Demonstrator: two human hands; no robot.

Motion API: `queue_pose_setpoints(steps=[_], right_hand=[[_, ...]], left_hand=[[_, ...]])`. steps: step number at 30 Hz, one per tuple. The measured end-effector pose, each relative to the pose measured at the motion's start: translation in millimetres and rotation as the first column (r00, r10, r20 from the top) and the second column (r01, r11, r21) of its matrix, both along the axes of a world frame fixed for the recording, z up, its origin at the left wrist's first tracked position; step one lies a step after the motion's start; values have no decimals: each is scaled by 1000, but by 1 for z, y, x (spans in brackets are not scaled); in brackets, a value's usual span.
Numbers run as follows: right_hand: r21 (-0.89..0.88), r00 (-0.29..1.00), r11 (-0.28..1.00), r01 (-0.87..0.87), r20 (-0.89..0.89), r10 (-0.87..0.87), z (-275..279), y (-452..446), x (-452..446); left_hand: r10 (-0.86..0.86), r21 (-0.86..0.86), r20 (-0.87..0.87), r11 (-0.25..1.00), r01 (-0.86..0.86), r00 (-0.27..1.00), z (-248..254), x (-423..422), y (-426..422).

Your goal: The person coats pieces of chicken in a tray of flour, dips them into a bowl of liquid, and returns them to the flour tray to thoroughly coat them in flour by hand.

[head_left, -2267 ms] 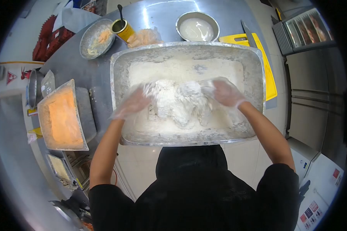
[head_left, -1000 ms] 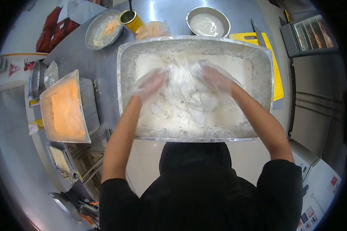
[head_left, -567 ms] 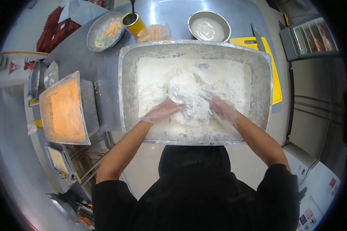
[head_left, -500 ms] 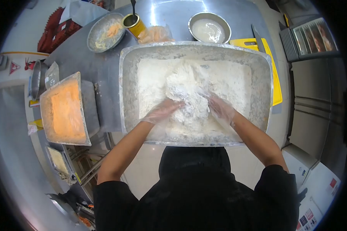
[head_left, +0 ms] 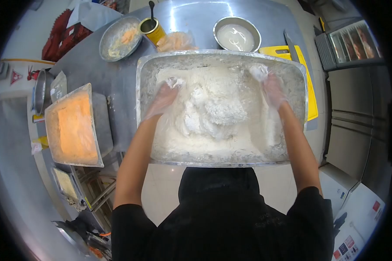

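Observation:
A large metal tub (head_left: 222,163) holds white flour (head_left: 196,141), with a lumpy, flour-coated mound (head_left: 222,111) heaped in its middle. My left hand (head_left: 164,96), in a clear plastic glove, is in the flour at the left of the mound. Its whitened fingers reach forward, apart from the heap. On the opposite side, my right hand (head_left: 273,88), gloved too, reaches toward the tub's far right part. Flour coats its fingertips and blurs their outline. Neither hand appears to grip anything. What lies inside the mound is covered by flour.
Left of the tub stands a container of orange powder (head_left: 76,128). Behind are a metal bowl with orange residue (head_left: 119,39), a yellow can (head_left: 153,31), a plastic bag (head_left: 176,41) and a round pan of whitish liquid (head_left: 236,37). A knife (head_left: 290,45) lies on a yellow cutting board (head_left: 310,87).
Both hands have moved away from the middle of the flour, outward and forward, left hand leftward and right hand rightward. The mound between them is now uncovered by hands.

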State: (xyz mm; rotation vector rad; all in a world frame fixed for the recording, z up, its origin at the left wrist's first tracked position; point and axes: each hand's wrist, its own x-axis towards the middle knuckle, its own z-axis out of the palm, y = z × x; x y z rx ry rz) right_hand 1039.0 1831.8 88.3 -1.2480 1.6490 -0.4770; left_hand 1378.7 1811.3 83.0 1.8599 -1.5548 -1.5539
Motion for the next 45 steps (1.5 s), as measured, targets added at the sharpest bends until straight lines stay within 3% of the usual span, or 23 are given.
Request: queue_pose_setpoints(steps=[1, 3, 5, 8, 11, 13, 15, 17, 20, 22, 23, 25, 27, 30, 31, 33, 34, 37, 40, 42, 43, 44, 45], right_hand=[[-83, 977, 991, 107, 194, -90, -54, 1, -13], [-338, 817, 927, 160, 573, 68, -136, -2, -21], [-300, 743, 940, 164, 664, 83, -149, 0, 8], [361, 600, 893, 269, 662, -449, -109, -7, 51], [42, 677, 998, 36, 734, -55, -60, 19, 51], [-70, 877, 981, -180, 440, 193, -37, 41, 22], [110, 932, 927, -360, 2, 361, -18, 46, -3], [385, 868, 847, -366, -186, 460, -11, 48, -10], [451, 958, 848, -278, 200, 207, -49, 108, -12], [37, 909, 957, -287, 325, 260, -152, 137, -11], [215, 791, 966, -143, 611, -19, -151, 135, 6], [478, 507, 878, -37, 766, -395, -114, 111, 40], [514, 410, 857, -18, 786, -463, -77, 88, 54], [225, 512, 969, -104, 847, -142, -36, 55, 51], [123, 657, 981, -151, 754, 6, -28, 47, 52], [-52, 847, 952, -300, 444, 291, -6, 31, 55], [62, 921, 923, -380, 119, 371, 36, 26, 68], [-142, 874, 864, -483, -131, 468, 45, 32, 62], [45, 942, 999, -24, 334, 8, -2, 10, 26], [218, 678, 940, 261, 652, -339, -89, 0, -8], [332, 440, 872, 360, 763, -472, -119, -2, -16], [-67, 798, 970, 233, 583, -152, -120, -2, -9], [-380, 971, 923, -52, 197, 136, -120, 0, 6]], left_hand=[[15, -6, 173, 1000, -14, 985, 8, -15, -4], [382, 193, -347, 923, -334, 856, -58, -21, -15], [478, 356, -448, 871, -339, 755, -87, -31, -13], [164, 331, -294, 942, -60, 942, -70, -55, -21], [-82, 253, -245, 956, 145, 966, -10, -25, -2], [-242, 206, -160, 940, 272, 957, 6, -4, 12], [-391, 154, 27, 911, 383, 920, -3, 17, 26], [-576, 104, 181, 817, 566, 797, -29, 25, 48], [-743, 136, 151, 669, 730, 653, -55, 15, 72], [-624, 275, -46, 743, 611, 780, -50, -6, 64], [-560, 155, -77, 810, 565, 825, -47, -15, 68], [-435, -83, -164, 900, 427, 885, -42, -30, 79], [-314, 91, -378, 924, 372, 871, -49, -34, 81], [-156, 161, -517, 948, 275, 841, -34, -47, 85], [-121, 153, -539, 959, 238, 833, -18, -50, 85], [-514, 203, -128, 824, 529, 848, 28, -49, 66], [-637, 158, -12, 760, 630, 771, 24, -36, 64], [-751, -11, 298, 615, 788, 590, -11, 19, 55], [-363, -81, 851, 624, 777, 380, -109, 61, 30], [-215, -96, 928, 652, 753, 304, -113, 51, 19], [-296, -61, 885, 692, 719, 360, -63, 17, 11], [-297, -80, 837, 765, 639, 461, -51, 0, 3], [-277, -95, 783, 831, 548, 557, -40, -16, -5]])
